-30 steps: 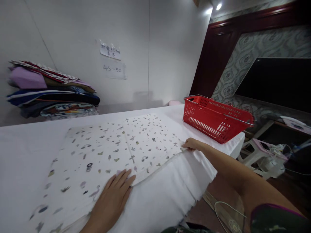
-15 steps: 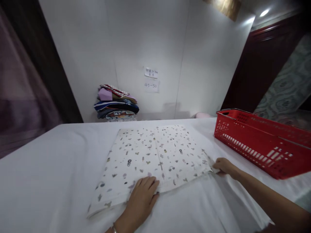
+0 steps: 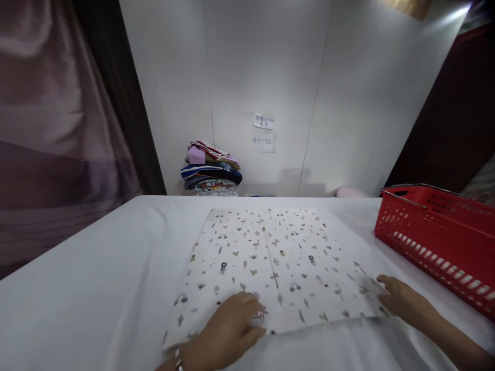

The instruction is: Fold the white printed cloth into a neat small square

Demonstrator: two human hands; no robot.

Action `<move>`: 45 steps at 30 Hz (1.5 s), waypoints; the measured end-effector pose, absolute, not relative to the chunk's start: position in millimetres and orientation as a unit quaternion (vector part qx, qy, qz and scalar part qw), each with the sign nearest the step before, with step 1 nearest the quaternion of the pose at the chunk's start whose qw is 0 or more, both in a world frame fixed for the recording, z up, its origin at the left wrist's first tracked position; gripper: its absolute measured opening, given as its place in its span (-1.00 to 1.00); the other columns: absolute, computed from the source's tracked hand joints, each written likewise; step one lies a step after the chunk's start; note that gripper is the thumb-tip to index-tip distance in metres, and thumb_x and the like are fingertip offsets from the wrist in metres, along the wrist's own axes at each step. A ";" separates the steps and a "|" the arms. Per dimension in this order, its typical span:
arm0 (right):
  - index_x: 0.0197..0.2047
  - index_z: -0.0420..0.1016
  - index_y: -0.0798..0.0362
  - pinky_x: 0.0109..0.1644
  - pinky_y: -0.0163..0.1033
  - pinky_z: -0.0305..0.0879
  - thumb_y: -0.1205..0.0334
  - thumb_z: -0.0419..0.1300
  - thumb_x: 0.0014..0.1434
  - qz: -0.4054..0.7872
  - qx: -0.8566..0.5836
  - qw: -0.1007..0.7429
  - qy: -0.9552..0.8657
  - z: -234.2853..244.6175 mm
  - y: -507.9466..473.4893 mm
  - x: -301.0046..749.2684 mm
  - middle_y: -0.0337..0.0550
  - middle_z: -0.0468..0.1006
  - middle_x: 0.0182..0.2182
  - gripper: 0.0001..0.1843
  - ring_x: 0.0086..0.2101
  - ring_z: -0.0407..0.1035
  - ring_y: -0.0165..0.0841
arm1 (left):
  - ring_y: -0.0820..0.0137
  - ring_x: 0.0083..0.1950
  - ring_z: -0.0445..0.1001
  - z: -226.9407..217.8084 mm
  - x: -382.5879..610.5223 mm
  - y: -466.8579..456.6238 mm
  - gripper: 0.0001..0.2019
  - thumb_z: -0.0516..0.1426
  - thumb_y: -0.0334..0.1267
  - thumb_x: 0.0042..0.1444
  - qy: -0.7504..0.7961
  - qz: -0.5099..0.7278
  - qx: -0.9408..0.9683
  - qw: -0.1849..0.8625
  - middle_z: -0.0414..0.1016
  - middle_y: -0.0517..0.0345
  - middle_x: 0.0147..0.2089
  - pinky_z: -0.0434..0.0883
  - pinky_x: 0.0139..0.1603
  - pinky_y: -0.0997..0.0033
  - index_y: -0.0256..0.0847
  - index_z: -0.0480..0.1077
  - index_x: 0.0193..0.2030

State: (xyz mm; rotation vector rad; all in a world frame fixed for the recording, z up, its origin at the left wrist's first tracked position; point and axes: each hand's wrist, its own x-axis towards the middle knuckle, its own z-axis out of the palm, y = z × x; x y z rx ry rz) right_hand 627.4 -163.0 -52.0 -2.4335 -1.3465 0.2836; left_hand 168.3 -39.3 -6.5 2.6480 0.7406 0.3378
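Note:
A white cloth with small printed figures [image 3: 270, 257] lies flat on the white-covered table [image 3: 96, 268], with a crease down its middle. My left hand [image 3: 228, 332] rests on the cloth's near edge, fingers curled down onto the fabric. My right hand [image 3: 402, 301] sits at the cloth's near right corner, fingers stretched flat along the edge.
A red plastic basket [image 3: 441, 239] with a metal handle stands at the table's right. A stack of folded clothes [image 3: 211, 170] lies at the back against the white wall, under two paper notes [image 3: 263, 133]. A purplish curtain [image 3: 58, 118] hangs on the left.
The view has swung left and drawn back, so the cloth sits centred. My right hand went from pinching the corner to lying flat on it. My left hand stays on the near edge.

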 end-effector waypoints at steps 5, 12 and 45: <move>0.03 0.43 -0.04 0.19 -0.04 0.14 -0.09 -0.03 0.15 0.097 -0.722 0.188 -0.659 -26.6 -90.6 541.8 -0.04 0.36 0.10 -0.51 0.11 0.21 -0.15 | 0.18 0.24 0.18 0.8 180.1 26.1 -0.58 -0.05 0.02 0.21 0.317 0.091 0.931 0.158 0.24 0.01 0.24 0.16 0.21 0.07 -0.13 0.31 0.11; 0.21 0.26 -0.03 0.27 0.08 -0.12 -0.10 -0.10 0.23 0.129 -0.583 0.110 -0.794 -31.2 50.5 456.9 -0.07 0.13 0.25 -0.43 0.23 -0.02 -0.10 | 0.14 0.38 -0.11 -33.1 203.7 117.0 -0.38 -0.14 0.18 0.18 0.382 0.038 0.916 0.118 -0.05 0.03 0.38 -0.12 0.31 -0.07 -0.10 0.09 0.28; 0.31 0.02 -0.07 0.27 0.12 -0.36 -0.16 -0.24 0.26 0.136 -0.645 0.050 -0.751 -47.0 228.5 446.9 -0.16 -0.12 0.33 -0.37 0.29 -0.28 -0.18 | 0.19 0.37 -0.10 -55.4 229.7 267.9 -0.40 -0.18 0.15 0.17 0.479 0.061 0.872 0.081 -0.03 0.08 0.38 -0.13 0.29 -0.07 -0.10 0.10 0.27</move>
